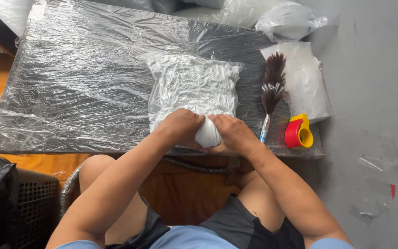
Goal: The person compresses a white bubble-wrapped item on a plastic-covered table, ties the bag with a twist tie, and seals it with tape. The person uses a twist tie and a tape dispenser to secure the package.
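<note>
Behind both clenched hands, left hand (180, 127) and right hand (231, 133), the white bag's (194, 87) mouth hides.

Bright, even daylight, sharp focus; glare streaks the plastic film (84, 78).

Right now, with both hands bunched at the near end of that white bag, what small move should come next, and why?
Probably twist the gathered neck tighter. Both the left hand and the right hand pinch the near end of the clear bag of white stuffing into a bunch, while the rest lies flat on the wrapped board. The tape dispenser waits nearby.
</note>
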